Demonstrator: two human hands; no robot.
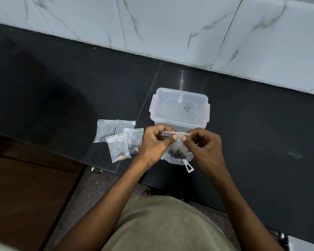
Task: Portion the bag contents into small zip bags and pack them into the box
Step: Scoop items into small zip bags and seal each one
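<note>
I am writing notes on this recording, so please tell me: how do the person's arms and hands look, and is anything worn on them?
Both forearms are bare, with no sleeves in view. The left hand and right hand wear no gloves, and no rings, watch or bracelet can be seen. The thumbnails look short and unpainted.

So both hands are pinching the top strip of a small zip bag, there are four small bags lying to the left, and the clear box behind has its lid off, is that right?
Not quite: the head view shows the clear box with its lid on. The rest holds: the left hand and right hand pinch the top strip of a small zip bag, and four small bags lie to the left.
</note>
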